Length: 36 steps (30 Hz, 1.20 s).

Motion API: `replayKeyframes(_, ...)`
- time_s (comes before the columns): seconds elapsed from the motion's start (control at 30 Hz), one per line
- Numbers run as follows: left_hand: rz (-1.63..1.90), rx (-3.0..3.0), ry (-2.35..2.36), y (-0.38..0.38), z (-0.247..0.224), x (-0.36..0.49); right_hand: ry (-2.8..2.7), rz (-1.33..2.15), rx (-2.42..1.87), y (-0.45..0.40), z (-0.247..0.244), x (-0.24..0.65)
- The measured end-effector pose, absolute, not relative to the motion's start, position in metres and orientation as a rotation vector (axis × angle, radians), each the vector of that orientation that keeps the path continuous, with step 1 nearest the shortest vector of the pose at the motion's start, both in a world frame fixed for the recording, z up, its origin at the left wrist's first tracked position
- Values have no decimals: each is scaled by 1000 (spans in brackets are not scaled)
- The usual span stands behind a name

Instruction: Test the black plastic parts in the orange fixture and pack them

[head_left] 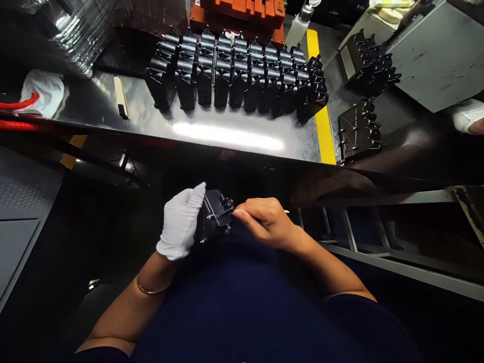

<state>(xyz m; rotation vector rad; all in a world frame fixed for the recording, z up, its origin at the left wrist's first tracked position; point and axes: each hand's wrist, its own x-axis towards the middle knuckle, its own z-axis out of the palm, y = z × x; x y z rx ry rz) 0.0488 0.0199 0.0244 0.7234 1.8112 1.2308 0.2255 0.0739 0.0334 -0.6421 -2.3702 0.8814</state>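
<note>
My left hand (180,222), in a white glove, grips a black molded part (217,209) by its left side, below the table's front edge. The part is tilted and has small pegs and thin ribs. My bare right hand (266,218) is closed in a pinch at the part's right edge. Whatever lies between the thumb and forefinger is too small to make out. Several similar black parts (223,75) stand upright side by side in a row on the shiny metal table (143,123).
On the table lie a cream-handled tool (121,96) and a white cloth (43,93). An orange-red fixture (242,15) and a bottle (298,27) stand behind the row. More black parts (361,131) sit right of the yellow strip (323,116). Another person's gloved hand (468,116) shows at far right.
</note>
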Motion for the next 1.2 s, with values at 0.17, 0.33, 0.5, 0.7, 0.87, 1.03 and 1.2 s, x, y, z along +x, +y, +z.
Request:
replayKeyframes(0.17,1273,791,1806,15,25,52,-2389,1237,-535,81,39,233)
replayKeyframes(0.33,1390,785,1760,12,25,52,-2202,1531,-178,83,38,237)
replayKeyframes(0.5,1408,785,1804,12,23,50,-2416,758,-406,78,32,229)
replayKeyframes(0.7,1393,813,1835,13,22,52,-2555,358,-339,76,30,226)
replayKeyframes(0.87,1425,784,1744,9,24,48,-2403,473,-459,77,27,227)
replayKeyframes(1.03,1310,934,1466,0,30,49,-1959,1011,-728,88,22,219)
replayKeyframes(1.2,1335,1137,1500,2,26,52,-1715,1212,-719,96,18,208)
